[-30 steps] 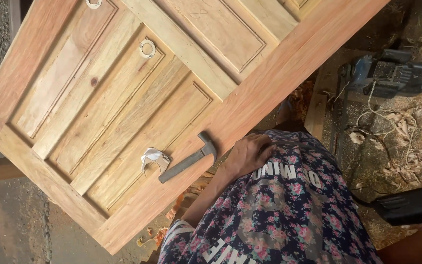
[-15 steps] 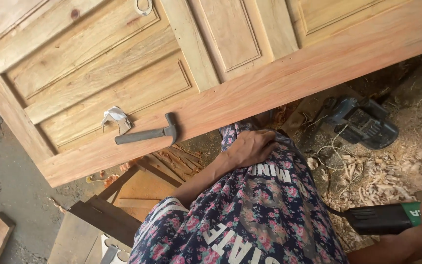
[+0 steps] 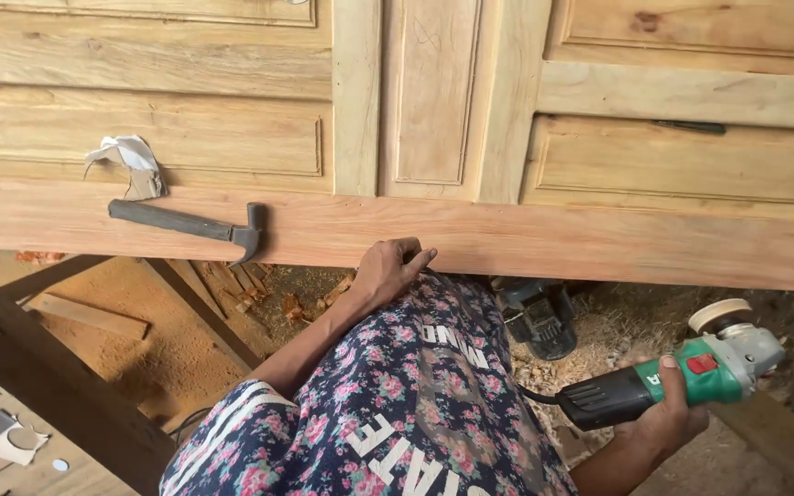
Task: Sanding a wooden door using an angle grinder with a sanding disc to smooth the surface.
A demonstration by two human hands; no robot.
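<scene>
Right grip (image 3: 668, 418), closed round the green-and-black angle grinder (image 3: 682, 377), has risen at 4 o'clock toward the panelled wooden door (image 3: 507, 234) (left hand (image 3: 386, 271) now fingers its edge, holding nothing).

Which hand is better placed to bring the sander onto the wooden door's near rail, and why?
Right: the right hand already grips the green sander just below the door. The left hand rests empty at the rail's edge.

Head view: worn on the head, looking steeply down, close over the panelled wooden door (image 3: 470, 230) and lap.
</scene>
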